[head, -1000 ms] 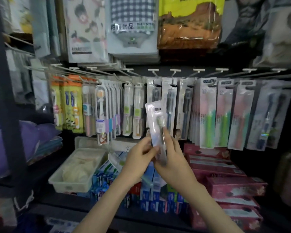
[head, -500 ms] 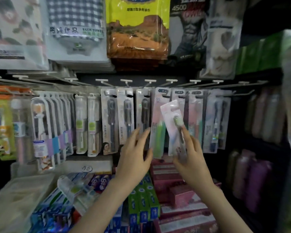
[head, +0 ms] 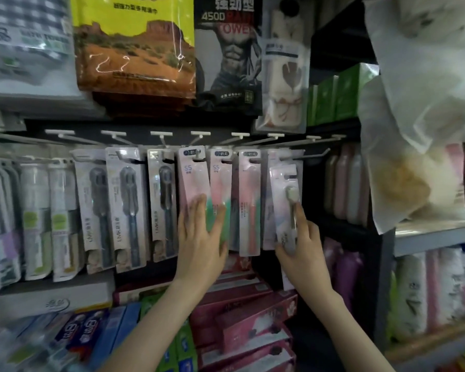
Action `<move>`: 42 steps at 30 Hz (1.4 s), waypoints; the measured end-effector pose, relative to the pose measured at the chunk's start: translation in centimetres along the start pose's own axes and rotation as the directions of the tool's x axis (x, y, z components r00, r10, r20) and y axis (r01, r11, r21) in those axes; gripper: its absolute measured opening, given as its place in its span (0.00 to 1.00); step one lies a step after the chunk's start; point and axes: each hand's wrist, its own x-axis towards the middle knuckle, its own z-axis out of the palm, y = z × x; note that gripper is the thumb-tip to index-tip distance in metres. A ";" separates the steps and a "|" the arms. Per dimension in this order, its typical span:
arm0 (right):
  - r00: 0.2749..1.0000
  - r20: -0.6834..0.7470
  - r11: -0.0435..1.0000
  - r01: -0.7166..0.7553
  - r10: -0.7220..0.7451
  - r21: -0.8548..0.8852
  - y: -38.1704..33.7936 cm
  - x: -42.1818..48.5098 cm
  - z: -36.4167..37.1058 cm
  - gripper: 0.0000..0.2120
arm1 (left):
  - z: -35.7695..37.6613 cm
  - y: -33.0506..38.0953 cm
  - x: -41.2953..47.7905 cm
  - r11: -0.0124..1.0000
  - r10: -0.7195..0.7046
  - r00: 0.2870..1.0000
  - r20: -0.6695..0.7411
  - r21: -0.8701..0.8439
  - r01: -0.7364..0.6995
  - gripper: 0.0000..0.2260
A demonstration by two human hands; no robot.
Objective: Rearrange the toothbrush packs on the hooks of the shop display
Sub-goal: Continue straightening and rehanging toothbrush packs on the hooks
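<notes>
Below display hooks [head: 199, 134], left hand [head: 202, 245] presses hung packs [head: 193, 178], fingers [head: 199, 205] straight; right hand [head: 304, 253] pinches another pack [head: 283, 194].

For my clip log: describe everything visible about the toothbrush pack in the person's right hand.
The toothbrush pack is a pale pink card under clear plastic, hang slot on top, whitish brush head inside. It is near upright, top leaning slightly left, in front of the rightmost hanging packs, just below a hook, not hung. The right hand pinches its lower part.

A shop: toothbrush packs [head: 126, 205] hang on display hooks [head: 160, 134] above stacked boxes [head: 242, 318]
</notes>
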 end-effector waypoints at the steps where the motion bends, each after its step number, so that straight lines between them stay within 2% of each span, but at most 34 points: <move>1: 1.000 -0.004 1.000 -0.009 0.009 -0.004 0.3 0.2 -0.1 0.43 | 0.1 0.1 0.2 1.000 -0.004 1.000 -0.018 0.006 0.004 0.33; 6: 0.994 0.034 0.987 0.104 -0.100 -0.124 1.1 1.8 0.0 0.45 | 0.3 1.5 1.7 0.999 0.020 0.993 -0.118 0.040 -0.016 0.33; 11: 0.999 -0.016 0.989 -0.034 0.032 -0.144 2.9 2.6 -0.1 0.45 | 1.4 4.0 3.4 0.987 0.156 0.968 -0.194 0.059 -0.147 0.34; 14: 0.994 -0.025 0.990 -0.105 0.103 -0.096 4.2 2.1 0.0 0.45 | 2.8 5.6 4.4 0.980 0.194 0.968 -0.161 0.068 -0.186 0.35; 20: 0.995 -0.097 0.984 -0.030 0.013 -0.174 4.9 4.8 0.1 0.44 | 5.3 7.6 6.1 0.979 0.199 0.967 -0.158 0.071 -0.190 0.35; 24: 0.996 -0.087 0.952 0.002 -0.030 -0.306 5.8 6.5 0.9 0.42 | 6.4 7.9 6.6 0.982 0.186 0.969 -0.160 0.070 -0.177 0.36; 31: 0.984 -0.169 0.960 -0.093 0.049 -0.264 5.9 7.9 1.1 0.46 | 7.7 7.6 7.2 0.966 0.232 0.963 -0.135 0.144 -0.213 0.41; 36: 0.986 -0.146 0.989 -0.098 0.081 -0.113 5.5 9.5 1.5 0.43 | 8.6 7.5 7.8 0.960 0.227 0.969 -0.097 0.187 -0.207 0.43; 40: 0.987 -0.144 0.965 -0.104 0.070 -0.240 6.5 10.0 2.3 0.39 | 8.8 7.3 7.8 0.959 0.228 0.970 -0.090 0.192 -0.208 0.42; 42: 0.986 -0.135 0.970 -0.128 0.102 -0.204 6.6 9.7 2.3 0.39 | 8.6 7.2 7.5 0.959 0.238 0.967 -0.087 0.177 -0.220 0.40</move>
